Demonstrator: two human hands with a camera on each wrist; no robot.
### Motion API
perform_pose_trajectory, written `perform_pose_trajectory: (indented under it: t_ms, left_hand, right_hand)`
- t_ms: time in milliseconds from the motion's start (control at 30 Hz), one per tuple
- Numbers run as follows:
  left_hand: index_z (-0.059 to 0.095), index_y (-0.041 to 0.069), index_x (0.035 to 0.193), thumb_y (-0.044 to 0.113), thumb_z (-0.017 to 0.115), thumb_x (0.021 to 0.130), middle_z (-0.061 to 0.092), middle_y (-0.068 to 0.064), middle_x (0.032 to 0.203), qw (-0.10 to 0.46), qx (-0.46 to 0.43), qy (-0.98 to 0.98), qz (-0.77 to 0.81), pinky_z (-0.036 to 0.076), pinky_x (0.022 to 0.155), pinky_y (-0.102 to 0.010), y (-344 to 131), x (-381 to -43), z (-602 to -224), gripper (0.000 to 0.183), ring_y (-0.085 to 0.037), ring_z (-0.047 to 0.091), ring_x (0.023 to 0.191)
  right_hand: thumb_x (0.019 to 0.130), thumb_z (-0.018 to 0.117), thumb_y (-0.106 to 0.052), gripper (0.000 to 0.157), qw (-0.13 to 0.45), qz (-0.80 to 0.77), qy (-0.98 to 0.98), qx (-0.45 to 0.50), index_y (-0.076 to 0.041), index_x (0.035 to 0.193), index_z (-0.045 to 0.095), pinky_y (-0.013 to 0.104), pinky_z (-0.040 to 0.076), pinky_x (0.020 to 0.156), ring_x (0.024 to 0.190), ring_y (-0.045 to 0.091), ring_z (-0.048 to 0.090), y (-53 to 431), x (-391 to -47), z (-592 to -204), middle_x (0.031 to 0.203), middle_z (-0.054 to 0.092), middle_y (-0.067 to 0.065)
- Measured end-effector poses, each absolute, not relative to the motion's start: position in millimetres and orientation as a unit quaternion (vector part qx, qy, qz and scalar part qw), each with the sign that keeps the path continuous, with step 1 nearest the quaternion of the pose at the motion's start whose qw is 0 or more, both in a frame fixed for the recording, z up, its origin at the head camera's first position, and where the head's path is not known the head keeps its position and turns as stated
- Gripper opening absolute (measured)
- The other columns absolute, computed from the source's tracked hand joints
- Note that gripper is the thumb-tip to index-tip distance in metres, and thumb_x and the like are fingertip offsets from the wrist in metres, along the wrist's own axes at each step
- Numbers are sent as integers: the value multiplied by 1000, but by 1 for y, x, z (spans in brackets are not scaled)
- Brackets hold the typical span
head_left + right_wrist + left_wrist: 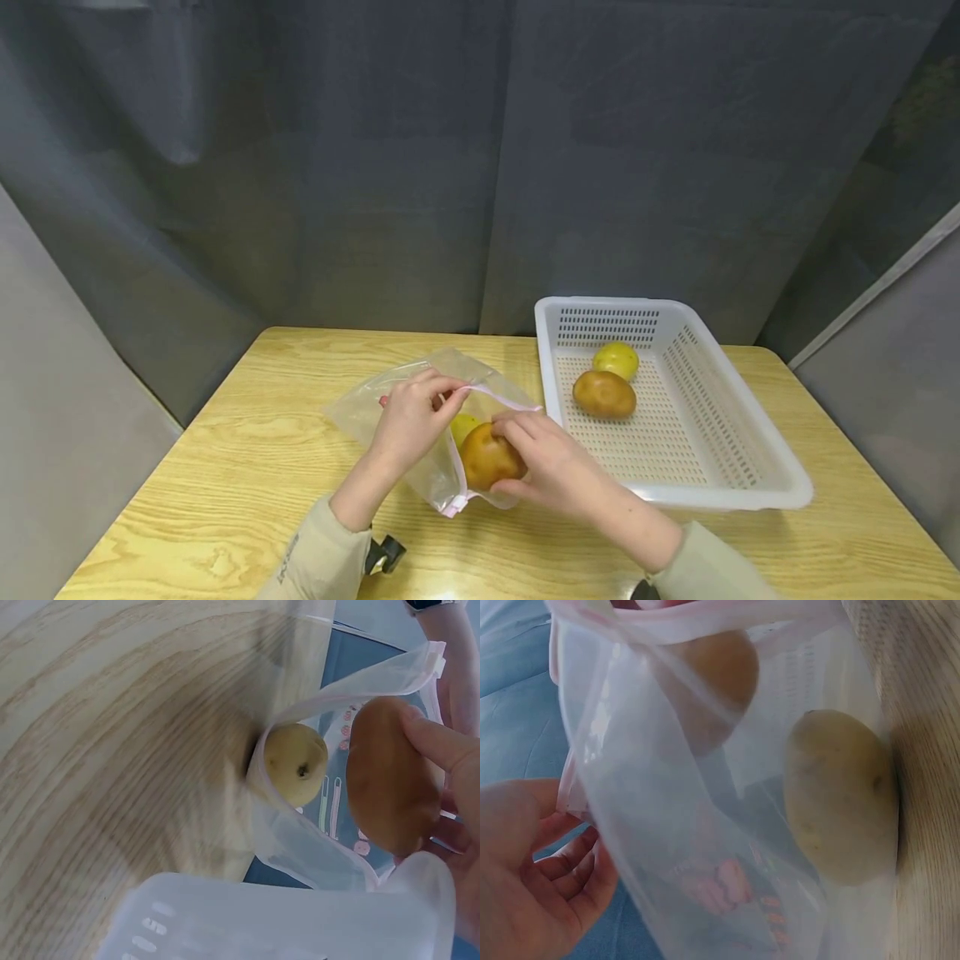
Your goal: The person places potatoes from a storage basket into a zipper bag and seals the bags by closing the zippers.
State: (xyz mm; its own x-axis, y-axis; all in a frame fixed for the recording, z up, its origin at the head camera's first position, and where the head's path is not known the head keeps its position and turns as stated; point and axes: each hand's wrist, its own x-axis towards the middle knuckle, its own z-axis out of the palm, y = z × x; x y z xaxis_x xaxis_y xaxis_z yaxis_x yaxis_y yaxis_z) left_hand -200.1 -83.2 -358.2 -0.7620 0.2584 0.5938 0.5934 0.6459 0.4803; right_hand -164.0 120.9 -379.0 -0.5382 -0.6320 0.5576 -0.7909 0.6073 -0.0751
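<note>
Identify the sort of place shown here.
Probably a curtained-off recording booth, though I can't be certain: dark fabric hangs behind a wood-grain table, and paler grey sheeting flanks it.

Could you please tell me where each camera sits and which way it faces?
Head: worn there, facing forward and down over the plastic bag and basket; left hand, right hand and sleeves show.
Left wrist: worn there, facing the bag's side; left hand shows.
Right wrist: worn there, facing the bag's mouth; right hand, left arm show.
Both wrist views show the held brown potato.
</note>
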Motion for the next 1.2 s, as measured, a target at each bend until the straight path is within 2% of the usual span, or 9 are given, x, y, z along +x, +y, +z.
perform_pose_trajectory:
  t_ms: [267,600,967,1200]
  left_hand:
    - [73,10,85,19,65,84,61,3,73,248,-246,-872,-343,42,50,-14,-83,-200,-359,12,-3,49,54]
    - [73,10,85,19,66,84,61,3,72,247,-243,-873,-343,40,48,-14,-84,-199,-360,11,-3,48,53]
    - [73,10,85,18,66,84,59,4,71,246,-243,-872,-347,39,47,-15,-83,-199,-360,11,-3,46,52]
    - [73,10,86,20,65,84,60,4,71,250,-244,-872,-343,40,48,-14,-83,-199,-361,12,-3,47,53]
  right_hand:
    - [64,79,-37,62,235,147,-868,411,-6,112,54,37,44,92,108,23,54,116,-164,-383,117,56,9]
    - [61,80,-37,62,288,78,-852,431,-5,108,56,33,46,89,102,21,55,110,-166,-383,110,56,8]
    - [66,76,-39,51,365,52,-838,401,-3,96,56,34,50,78,91,23,58,105,-167,-390,102,56,10]
    - [67,75,-42,42,373,6,-838,398,-11,88,55,31,49,75,87,21,56,102,-164,-390,97,55,4]
